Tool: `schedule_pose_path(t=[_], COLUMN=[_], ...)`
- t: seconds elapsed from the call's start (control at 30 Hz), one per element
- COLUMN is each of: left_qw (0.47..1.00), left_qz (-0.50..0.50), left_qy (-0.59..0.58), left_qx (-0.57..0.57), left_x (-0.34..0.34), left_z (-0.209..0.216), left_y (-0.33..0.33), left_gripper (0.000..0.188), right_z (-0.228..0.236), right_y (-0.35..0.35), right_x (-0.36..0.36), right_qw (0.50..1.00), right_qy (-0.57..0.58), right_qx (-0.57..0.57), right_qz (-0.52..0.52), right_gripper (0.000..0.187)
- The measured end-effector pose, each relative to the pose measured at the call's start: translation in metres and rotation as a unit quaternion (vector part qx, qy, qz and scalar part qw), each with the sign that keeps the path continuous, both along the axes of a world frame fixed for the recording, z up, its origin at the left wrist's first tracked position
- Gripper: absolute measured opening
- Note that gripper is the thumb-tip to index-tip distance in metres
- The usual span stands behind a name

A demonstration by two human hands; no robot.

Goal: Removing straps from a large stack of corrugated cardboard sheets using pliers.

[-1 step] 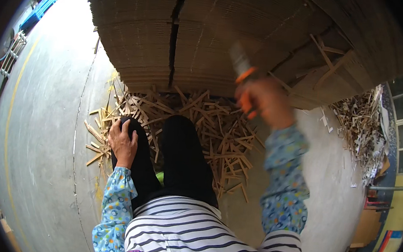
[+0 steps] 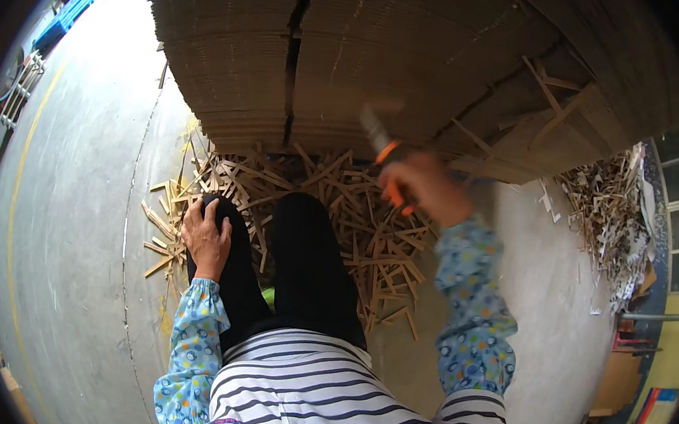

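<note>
Cardboard scraps point(image 2: 354, 229) littered the floor point(image 2: 75, 231) near the far stack point(image 2: 328, 52), where the right hand point(image 2: 425, 187), blurred, gripped an orange-handled knife point(image 2: 384, 156) with fingers wrapped tight, while the left hand point(image 2: 206, 237) rested on the left knee point(image 2: 223, 227), fingers together.

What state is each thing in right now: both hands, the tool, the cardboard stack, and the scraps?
Left hand: resting flat on the left knee, holding nothing.
Right hand: raised, gripping the tool, motion-blurred.
Orange-handled tool: tip against the stack's lower edge; blurred.
Cardboard stack: piled flat, a dark vertical gap running through it.
Cardboard strips: scattered loose on the floor around the knees.
</note>
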State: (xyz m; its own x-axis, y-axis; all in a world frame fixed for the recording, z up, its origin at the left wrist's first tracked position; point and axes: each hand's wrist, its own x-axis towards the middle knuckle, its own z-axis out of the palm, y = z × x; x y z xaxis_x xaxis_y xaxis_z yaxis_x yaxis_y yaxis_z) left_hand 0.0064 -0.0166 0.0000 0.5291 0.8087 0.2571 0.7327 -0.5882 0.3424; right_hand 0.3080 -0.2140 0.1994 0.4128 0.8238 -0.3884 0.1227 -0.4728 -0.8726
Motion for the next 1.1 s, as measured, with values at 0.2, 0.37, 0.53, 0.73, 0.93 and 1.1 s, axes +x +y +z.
schedule_pose_path(t=[0.2,0.37,0.53,0.73,0.93,1.1], left_qw=[1.0,1.0,1.0,1.0,1.0,1.0], left_qz=[-0.013,0.0,-0.003,0.01,-0.005,0.006], left_qy=[0.008,0.005,-0.004,-0.015,-0.006,-0.01], left_qx=[0.003,0.006,-0.006,0.0,0.023,-0.016], left_x=[-0.007,-0.007,-0.005,-0.013,-0.008,-0.008], left_z=[-0.006,-0.009,-0.007,-0.009,-0.004,-0.009], left_y=[-0.001,0.002,0.001,0.006,0.001,0.001], left_gripper=[0.044,0.044,0.043,0.043,0.044,0.045], right_z=[0.015,0.084,0.107,0.067,0.076,0.119], right_y=[0.007,0.041,0.071,0.069,0.064,0.064], right_x=[0.019,0.078,0.083,0.014,0.042,0.075], right_qw=[0.993,0.966,0.964,0.993,0.989,0.956], right_qy=[-0.001,-0.067,-0.091,-0.091,-0.064,-0.127], right_qx=[0.11,0.222,0.22,0.038,0.122,0.216], right_qz=[-0.042,-0.11,-0.117,0.065,-0.048,-0.156], right_gripper=[0.028,0.036,0.028,0.028,0.03,0.036])
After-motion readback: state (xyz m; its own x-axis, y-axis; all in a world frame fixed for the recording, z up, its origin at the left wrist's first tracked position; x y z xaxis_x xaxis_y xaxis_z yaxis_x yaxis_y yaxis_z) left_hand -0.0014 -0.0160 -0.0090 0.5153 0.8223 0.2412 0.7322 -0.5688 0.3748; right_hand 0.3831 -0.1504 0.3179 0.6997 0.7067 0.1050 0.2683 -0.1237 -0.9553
